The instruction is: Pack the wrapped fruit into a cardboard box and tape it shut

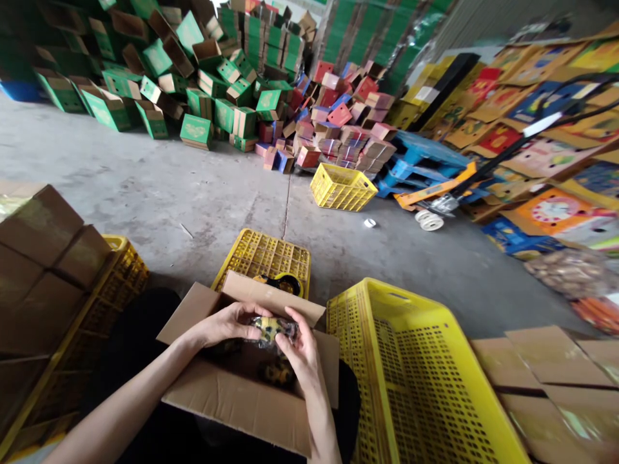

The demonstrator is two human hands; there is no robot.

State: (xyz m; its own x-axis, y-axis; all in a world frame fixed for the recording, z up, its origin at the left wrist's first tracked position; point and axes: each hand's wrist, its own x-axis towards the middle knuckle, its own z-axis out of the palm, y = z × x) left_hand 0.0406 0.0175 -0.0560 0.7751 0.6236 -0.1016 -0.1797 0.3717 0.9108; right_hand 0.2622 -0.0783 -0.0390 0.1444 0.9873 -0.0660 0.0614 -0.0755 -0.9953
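Both hands meet over an open cardboard box (pixel 251 386) that sits on the person's lap, flaps folded outward so the opening stays clear. The left hand (pixel 227 325) and right hand (pixel 300 354) together pinch a small wrapped packet (pixel 273 327) — yellow and dark under shiny clear film. It is held just above the box mouth, at the far edge. Left fingers curl around the packet's near-left end; right fingers close on its right side, thumb on top. Two-handed grip probably because the film is slick and crinkly; one hand steadies, the other works the wrap. More packets of the same kind seem to lie down inside the box, dark and hard to make out.

Just beyond the box lies a yellow crate (pixel 264 254), upside down on the floor, with a tape dispenser (pixel 283 283) resting on it — parked within arm's reach, near the box's far flap. A larger yellow crate (pixel 416 380) stands open at the right, touching or nearly touching the box. Stacked brown cartons (pixel 43 258) sit on another yellow crate at the left. Flattened cartons (pixel 556 374) lie at the right.

Further off: concrete floor (pixel 145 187), a small tape roll (pixel 370 223) lying loose, another yellow crate (pixel 342 187), a pallet jack (pixel 435 193), a heap of green boxes (pixel 193 71) and red and blue ones (pixel 338 122).
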